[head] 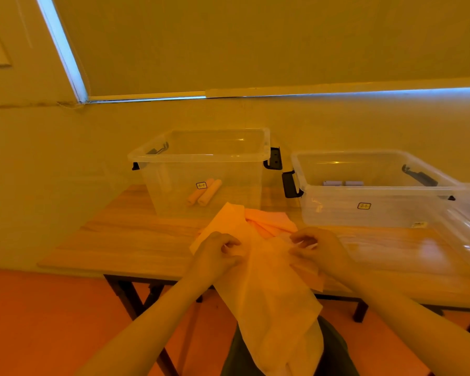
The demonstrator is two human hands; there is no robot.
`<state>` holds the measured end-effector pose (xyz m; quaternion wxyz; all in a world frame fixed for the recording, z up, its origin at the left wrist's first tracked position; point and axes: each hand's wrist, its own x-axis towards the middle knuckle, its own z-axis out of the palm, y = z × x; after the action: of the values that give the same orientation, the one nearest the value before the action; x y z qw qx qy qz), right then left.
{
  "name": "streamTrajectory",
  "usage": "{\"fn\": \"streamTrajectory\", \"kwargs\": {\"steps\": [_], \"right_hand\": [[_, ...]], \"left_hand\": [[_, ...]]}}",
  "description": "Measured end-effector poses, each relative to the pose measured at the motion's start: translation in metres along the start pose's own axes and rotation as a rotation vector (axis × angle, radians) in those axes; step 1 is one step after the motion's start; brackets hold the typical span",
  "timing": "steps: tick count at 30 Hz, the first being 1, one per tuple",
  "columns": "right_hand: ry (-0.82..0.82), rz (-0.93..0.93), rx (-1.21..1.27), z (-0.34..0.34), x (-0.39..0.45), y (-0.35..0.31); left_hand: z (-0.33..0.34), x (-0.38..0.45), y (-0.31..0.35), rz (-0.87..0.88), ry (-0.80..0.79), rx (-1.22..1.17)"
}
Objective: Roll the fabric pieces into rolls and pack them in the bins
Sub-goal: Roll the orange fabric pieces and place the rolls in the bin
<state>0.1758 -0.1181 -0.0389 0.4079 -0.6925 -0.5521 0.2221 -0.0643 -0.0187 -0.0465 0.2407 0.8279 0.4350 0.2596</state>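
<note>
Nearest you, the pale fabric sheet hangs off the near edge of the worktop and drapes down over your lap. Its upper part lies on the worktop surface, with one corner pointing toward the far left bin.

Your left hand grips the sheet on its left side, fingers curled and pinching the cloth. Your right hand pinches the sheet on its right side, fingers likewise curled round the fabric. Both hands sit just past the near edge of the worktop, close together, with the sheet stretched between them.

Just beyond your hands, a pile of orange fabric pieces lies on the worktop, partly covered by the pale sheet.

Farther back on the left stands a clear bin, open at the top, with black latches at both ends. Two orange fabric rolls lie side by side on its floor.

To the right stands a second clear bin, also open. Grey rolls lie against its far wall; their count cannot be told exactly.
</note>
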Motion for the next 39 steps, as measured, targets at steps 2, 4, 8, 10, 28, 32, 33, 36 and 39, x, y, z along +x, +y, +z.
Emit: {"fn": "streamTrajectory", "kwargs": {"steps": [2,4,8,10,28,32,33,36,39], "right_hand": [[0.004,-0.037,0.032,0.000,-0.009,0.003],[-0.014,-0.054,0.048,0.001,-0.017,0.006],[-0.025,-0.100,0.008,0.003,-0.025,0.010],[-0.021,-0.108,-0.003,0.003,-0.026,0.010],[-0.040,-0.119,-0.079,0.008,-0.052,0.017],[-0.060,-0.118,-0.099,0.008,-0.048,0.015],[-0.068,-0.118,-0.105,0.009,-0.048,0.014],[-0.084,-0.089,-0.092,0.012,-0.046,0.011],[-0.076,-0.051,-0.075,0.016,-0.045,0.007]], "left_hand": [[0.000,-0.006,-0.001,-0.010,0.021,0.003],[0.002,-0.012,-0.002,-0.025,0.037,-0.019],[0.004,-0.024,-0.002,-0.073,0.041,-0.064],[0.003,-0.029,-0.001,-0.086,0.038,-0.090],[0.017,-0.101,-0.001,-0.289,0.309,-0.309],[0.019,-0.102,0.002,-0.373,0.267,-0.433],[0.019,-0.102,0.004,-0.373,0.264,-0.446],[0.018,-0.099,0.010,-0.345,0.280,-0.408],[0.015,-0.096,0.012,-0.309,0.314,-0.345]]}}
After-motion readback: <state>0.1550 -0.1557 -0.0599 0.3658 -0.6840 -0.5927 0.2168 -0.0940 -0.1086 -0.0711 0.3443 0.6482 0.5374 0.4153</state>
